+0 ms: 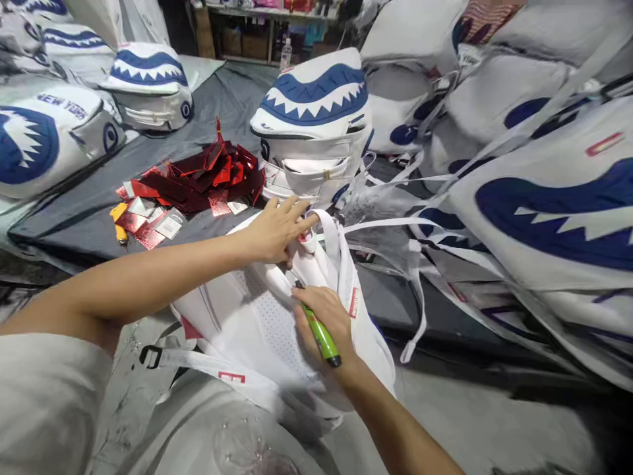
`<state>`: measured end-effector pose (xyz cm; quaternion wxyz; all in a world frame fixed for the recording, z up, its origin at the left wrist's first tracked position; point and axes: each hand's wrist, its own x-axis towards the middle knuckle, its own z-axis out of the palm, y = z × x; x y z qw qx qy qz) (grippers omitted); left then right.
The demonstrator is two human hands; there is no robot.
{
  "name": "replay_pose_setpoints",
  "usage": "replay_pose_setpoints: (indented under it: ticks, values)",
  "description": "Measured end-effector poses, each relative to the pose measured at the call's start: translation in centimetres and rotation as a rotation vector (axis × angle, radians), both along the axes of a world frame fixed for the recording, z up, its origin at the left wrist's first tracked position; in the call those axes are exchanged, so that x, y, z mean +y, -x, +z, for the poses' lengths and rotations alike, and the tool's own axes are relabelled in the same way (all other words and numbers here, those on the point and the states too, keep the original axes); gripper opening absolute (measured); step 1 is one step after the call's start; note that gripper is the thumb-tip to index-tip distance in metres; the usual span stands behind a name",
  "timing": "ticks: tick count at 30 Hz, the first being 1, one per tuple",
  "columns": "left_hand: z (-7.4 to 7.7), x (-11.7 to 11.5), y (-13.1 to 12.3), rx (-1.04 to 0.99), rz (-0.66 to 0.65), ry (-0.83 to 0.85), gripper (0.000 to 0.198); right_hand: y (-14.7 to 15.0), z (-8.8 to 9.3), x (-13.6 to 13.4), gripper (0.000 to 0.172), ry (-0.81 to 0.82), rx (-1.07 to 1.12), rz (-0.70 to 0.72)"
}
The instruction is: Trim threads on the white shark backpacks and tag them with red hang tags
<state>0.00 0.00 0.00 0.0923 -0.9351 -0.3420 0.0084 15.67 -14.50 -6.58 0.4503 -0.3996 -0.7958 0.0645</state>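
Observation:
A white backpack (277, 323) leans over the table's front edge, its dotted back panel and shoulder straps facing me. My left hand (277, 231) grips the top of this backpack beside its carry loop, fingers bent over the fabric and thumb underneath. Just below it, my right hand (329, 320) is closed around a slim green-handled tool (321, 336) with a black end cap. The tool's thin tip points up at the bag's top edge under my left hand; its exact kind is unclear. A white webbing strap with a black buckle (151, 357) hangs at the left.
Red hang tags (212, 171) lie piled on the dark-covered table (217, 92), with a yellow-handled tool (119, 221) beside them. A shark-patterned backpack (316, 99) stands straight ahead. More backpacks (558, 218) with loose straps crowd the right, others (148, 86) the left.

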Motion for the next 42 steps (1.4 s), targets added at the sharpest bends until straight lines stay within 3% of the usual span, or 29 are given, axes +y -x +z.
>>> replay_pose_setpoints:
  ticks: [4,10,14,16,21,26,30,35,39,42]
  values:
    - [0.0,-1.7,0.4,0.047,-0.025,-0.031,0.118,-0.6,-0.3,0.0,0.033,0.049,0.062,0.014]
    - [-1.8,-0.5,-0.3,0.034,0.042,-0.012,0.112,-1.2,-0.6,1.0,0.032,0.106,0.055,-0.039]
    - [-2.2,-0.1,-0.4,0.000,0.039,-0.022,0.100,-2.5,0.3,2.8,0.035,-0.024,-0.148,-0.319]
    - [-2.2,-0.2,-0.4,0.006,0.046,-0.016,0.098,-2.8,0.9,4.0,0.038,0.064,-0.332,-0.456]
    - [-2.8,0.2,-0.7,0.015,0.070,-0.003,0.095,-0.7,1.0,7.0,0.038,0.333,-0.753,-0.609]
    - [-3.3,0.5,-1.6,0.076,0.102,0.027,0.091,1.5,0.0,8.6,0.038,0.398,-0.870,-0.761]
    - [-3.0,0.2,-2.0,0.124,0.101,0.067,0.103,1.3,-0.1,8.4,0.041,0.419,-0.848,-0.705]
    - [-3.2,0.1,-1.7,0.066,0.105,0.051,0.102,0.4,-0.6,8.2,0.050,0.370,-0.791,-0.667]
    - [-3.4,0.0,-1.3,0.013,0.141,0.028,0.104,-1.2,-0.8,7.6,0.050,0.200,-0.721,-0.589]
    - [-3.2,-0.2,-1.2,-0.026,0.205,0.027,0.105,-2.9,-0.1,6.1,0.044,0.049,-0.504,-0.485]
